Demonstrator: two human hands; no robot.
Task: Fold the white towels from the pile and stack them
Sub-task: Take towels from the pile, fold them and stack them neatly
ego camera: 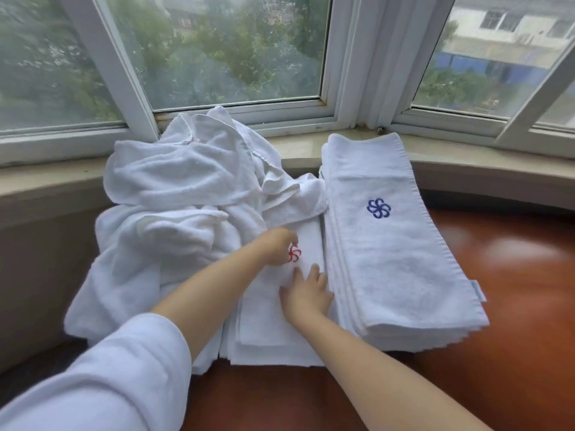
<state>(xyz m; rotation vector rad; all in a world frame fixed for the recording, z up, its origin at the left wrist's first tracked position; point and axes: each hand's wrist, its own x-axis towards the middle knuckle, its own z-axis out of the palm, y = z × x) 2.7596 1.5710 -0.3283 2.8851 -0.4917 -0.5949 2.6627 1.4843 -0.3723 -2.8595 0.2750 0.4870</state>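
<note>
White sleeve (pixel 102 377) nearest, left hand (pixel 277 245) curled, pinching folded towel (pixel 273 309), right hand (pixel 308 293) flat pressing it

The reddish-brown desk (pixel 513 290) lies bare to the right of the folded stack (pixel 401 259) and along the near edge between the forearms, giving open passage. On the left, the crumpled towel pile (pixel 174 197) rises high and spills onto the window sill (pixel 46 181), blocking that side. The narrow folded towel (pixel 270 321) sits wedged between pile and stack, touching both, with both hands on it. Behind, the window frame (pixel 351 88) closes off reach.
</note>
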